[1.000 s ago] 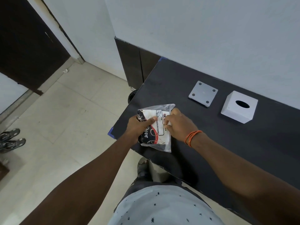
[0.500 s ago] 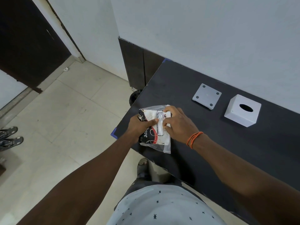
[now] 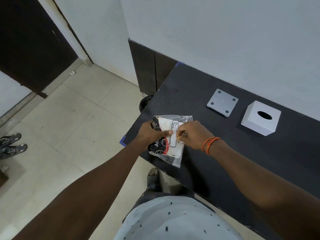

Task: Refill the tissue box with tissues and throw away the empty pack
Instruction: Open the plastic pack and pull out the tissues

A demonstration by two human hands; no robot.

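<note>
**Both hands on the tissue pack at the worktop's corner**

At the far left, a pair of sandals (image 3: 12, 145) lies on the tiled floor (image 3: 72, 122), near a dark door (image 3: 31, 49). Further right, the left hand (image 3: 149, 135) comes in from below and grips the tissue pack (image 3: 167, 141) from its left side, thumb laid across the printed front and the other fingers wrapped behind. The pack is a clear plastic wrapper with a black, red and white pattern and a white label; it is held over the near left corner of the black worktop (image 3: 225, 153), and whether it touches the surface cannot be told. The right hand (image 3: 192, 134) meets it from the right, its fingers (image 3: 179, 134) closed in a pinch on the wrapper near the label. An orange thread band (image 3: 210, 144) circles that wrist. Below the pack, a sandalled foot (image 3: 153, 177) shows on the floor.

Further right on the worktop, a flat grey square base plate (image 3: 222, 102) with four dark pads lies by the wall. Just beside it, at the right, stands the white tissue box (image 3: 260, 117), its oval opening facing up.
</note>
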